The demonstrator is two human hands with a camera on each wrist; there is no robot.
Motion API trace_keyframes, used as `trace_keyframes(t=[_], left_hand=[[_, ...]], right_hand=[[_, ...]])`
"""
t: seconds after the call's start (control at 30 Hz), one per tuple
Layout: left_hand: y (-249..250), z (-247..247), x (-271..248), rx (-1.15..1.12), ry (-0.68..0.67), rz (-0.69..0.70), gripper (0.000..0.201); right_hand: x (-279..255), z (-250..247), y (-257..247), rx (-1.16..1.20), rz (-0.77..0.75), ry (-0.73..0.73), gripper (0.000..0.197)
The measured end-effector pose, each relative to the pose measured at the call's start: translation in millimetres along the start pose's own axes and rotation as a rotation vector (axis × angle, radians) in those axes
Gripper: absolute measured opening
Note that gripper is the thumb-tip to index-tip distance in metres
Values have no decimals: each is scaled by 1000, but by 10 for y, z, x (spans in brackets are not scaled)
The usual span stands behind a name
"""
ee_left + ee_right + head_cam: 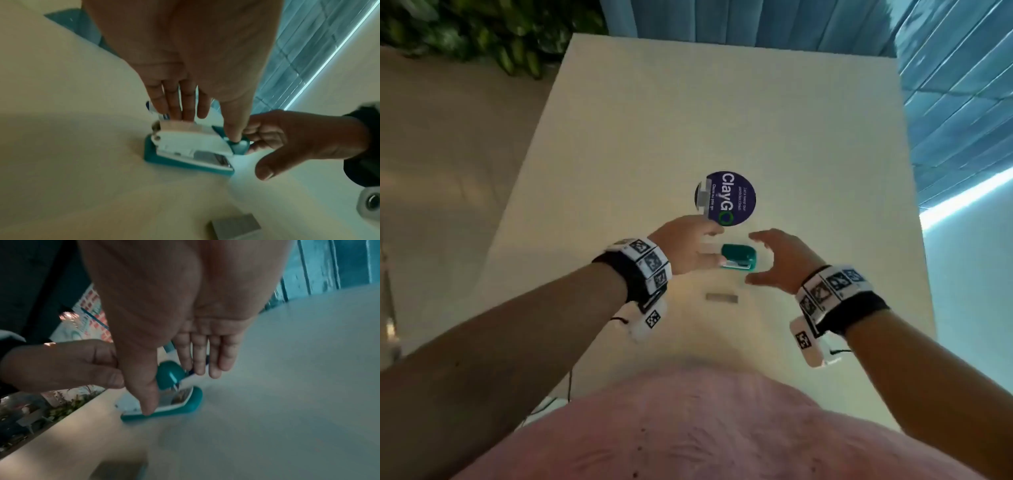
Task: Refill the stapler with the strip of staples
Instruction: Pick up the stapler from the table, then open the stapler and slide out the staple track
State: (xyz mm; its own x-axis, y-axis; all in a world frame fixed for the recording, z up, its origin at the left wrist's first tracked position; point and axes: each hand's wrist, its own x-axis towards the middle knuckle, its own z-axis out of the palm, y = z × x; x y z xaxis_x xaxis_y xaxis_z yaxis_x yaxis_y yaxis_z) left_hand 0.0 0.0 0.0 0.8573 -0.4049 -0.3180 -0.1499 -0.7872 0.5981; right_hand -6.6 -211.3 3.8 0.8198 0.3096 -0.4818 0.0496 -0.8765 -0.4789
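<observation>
The small teal plastic stapler sits on the cream-white worktop, about midway across and just in front of a round dark-blue sticker printed with white "ClayGo" lettering. In the left wrist view the stapler's teal top is swung up and back, and the white magazine and metal plate above the teal base are bared.

The left hand is at the stapler's left end. Its fingers reach down behind the raised top and its thumb presses on the teal cap at the right end, so it holds the top between thumb and fingers. The right hand comes in from the right with fingers spread and loosely bent. In the right wrist view its thumb tip touches the long near edge of the base, while the four fingers hang straight past the teal cap, gripping nothing.

The strip of staples, a short grey metal bar, lies flat on the worktop just nearer the person than the stapler, apart from both hands.

Both wrists carry black bands with black-and-white marker tiles. Green foliage shows beyond the worktop's far left corner.
</observation>
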Motion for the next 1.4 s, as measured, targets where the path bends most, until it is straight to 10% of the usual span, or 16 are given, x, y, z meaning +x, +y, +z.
trace_keyframes(t=[0.3, 0.9, 1.27, 1.4], left_hand=[[211, 296, 181, -21, 6, 56, 24], [-451, -401, -539, -154, 317, -20, 28], [-872, -197, -496, -22, 192, -159, 27], [-884, -187, -477, -18, 203, -167, 30]], right_hand=[[214, 136, -60, -12, -15, 49, 50], [269, 224, 81, 104, -52, 105, 36], [171, 240, 16, 62, -41, 163, 43], [-63, 278, -161, 59, -257, 273, 30]])
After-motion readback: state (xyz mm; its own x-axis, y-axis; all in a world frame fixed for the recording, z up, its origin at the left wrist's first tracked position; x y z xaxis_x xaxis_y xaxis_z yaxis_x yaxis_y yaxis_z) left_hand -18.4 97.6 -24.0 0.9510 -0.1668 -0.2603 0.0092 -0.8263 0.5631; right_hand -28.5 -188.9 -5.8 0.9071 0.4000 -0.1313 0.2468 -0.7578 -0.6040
